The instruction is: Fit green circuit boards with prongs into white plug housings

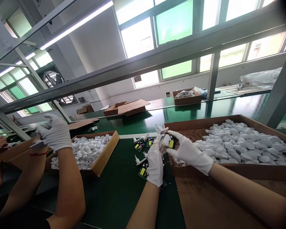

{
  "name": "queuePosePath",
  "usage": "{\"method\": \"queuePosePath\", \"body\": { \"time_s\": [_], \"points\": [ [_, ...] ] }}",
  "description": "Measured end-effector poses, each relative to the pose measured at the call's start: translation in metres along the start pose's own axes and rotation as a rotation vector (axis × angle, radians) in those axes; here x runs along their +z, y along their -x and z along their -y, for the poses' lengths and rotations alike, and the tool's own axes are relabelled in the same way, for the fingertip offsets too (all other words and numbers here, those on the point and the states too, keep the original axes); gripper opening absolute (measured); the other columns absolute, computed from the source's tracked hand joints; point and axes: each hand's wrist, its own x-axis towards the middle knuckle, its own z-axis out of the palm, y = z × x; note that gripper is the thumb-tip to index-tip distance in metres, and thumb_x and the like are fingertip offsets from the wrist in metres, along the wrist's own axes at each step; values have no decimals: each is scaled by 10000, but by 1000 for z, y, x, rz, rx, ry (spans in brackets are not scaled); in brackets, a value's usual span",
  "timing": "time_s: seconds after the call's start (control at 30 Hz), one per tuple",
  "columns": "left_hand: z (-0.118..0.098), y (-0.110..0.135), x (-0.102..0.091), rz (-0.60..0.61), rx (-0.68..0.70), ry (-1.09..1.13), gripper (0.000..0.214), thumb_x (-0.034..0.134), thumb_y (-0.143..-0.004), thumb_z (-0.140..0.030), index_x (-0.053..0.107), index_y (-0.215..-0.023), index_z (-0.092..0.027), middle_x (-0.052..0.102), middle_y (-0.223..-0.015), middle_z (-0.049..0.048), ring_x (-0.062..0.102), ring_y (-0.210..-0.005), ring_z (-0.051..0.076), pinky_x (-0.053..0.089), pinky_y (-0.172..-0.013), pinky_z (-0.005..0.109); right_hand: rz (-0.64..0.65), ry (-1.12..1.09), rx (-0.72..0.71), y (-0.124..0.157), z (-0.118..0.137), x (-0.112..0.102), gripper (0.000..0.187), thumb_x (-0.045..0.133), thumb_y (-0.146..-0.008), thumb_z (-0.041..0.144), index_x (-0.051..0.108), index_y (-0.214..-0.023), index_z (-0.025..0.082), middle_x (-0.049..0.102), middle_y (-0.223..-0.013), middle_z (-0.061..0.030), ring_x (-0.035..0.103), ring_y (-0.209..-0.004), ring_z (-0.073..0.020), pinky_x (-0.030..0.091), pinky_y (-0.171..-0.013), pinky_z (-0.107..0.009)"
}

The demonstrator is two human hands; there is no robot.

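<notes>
In front of me, my two white-gloved hands meet over the green belt. My right hand (192,152) is closed around a small circuit board (172,143) with a yellow-wrapped transformer. A white plug piece (161,129) with metal pins sits at the board's upper left. My left hand (155,163) pinches at the plug side, its fingertips against the white parts; their exact grip is partly hidden. A white rounded piece (166,140) shows between the hands. Beneath and left of them lie several more boards (143,172) with white plugs (139,160).
A large cardboard box (228,168) of white rounded pieces stands at my right; a smaller such box (107,156) is at left. Beside it, a co-worker's gloved hand (56,132) is raised. A metal shelf beam (143,68) crosses ahead. Further boxes (187,100) stand behind.
</notes>
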Motion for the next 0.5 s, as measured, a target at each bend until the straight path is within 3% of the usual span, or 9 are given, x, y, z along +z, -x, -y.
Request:
{"method": "queuePosePath", "body": {
  "time_s": [0.1,0.2,0.33,0.43,0.5],
  "points": [
    [-4,-8,-7,-130,-174,-29,403,299,-870,-362,428,-1183,-143,597,-988,112,602,-761,168,475,-662,249,49,100,126,-18,-1,-8,574,564,-656,275,375,-1190,177,609,-954,-56,597,-766,-147,499,-664,-247],
    [-2,-13,-14,-201,-221,-68,406,284,-870,-360,459,-1131,-103,606,-946,129,604,-647,139,455,-557,206,138,314,245,-56,-8,-19,550,553,-671,383,413,-1147,145,618,-892,-75,597,-680,-149,494,-590,-242],
    [10,-14,-14,-177,-184,-71,347,342,-856,-317,564,-942,-65,631,-777,108,571,-536,108,400,-471,169,128,503,232,-115,-21,-26,574,561,-671,333,374,-1174,130,529,-1067,-140,539,-907,-230,438,-755,-327],
    [20,-15,-12,-144,-159,-56,294,405,-829,-276,591,-819,-50,614,-638,81,542,-490,102,379,-459,172,188,652,193,-141,-20,-13,506,505,-725,321,390,-1159,89,457,-1136,-199,464,-1014,-293,371,-826,-405],
    [24,-16,-12,-125,-139,-44,267,473,-794,-291,601,-762,-59,602,-598,63,542,-507,110,390,-485,183,292,717,157,-145,-16,8,467,485,-750,341,420,-1140,93,453,-1139,-200,453,-1025,-297,359,-834,-419]
  ]
}}
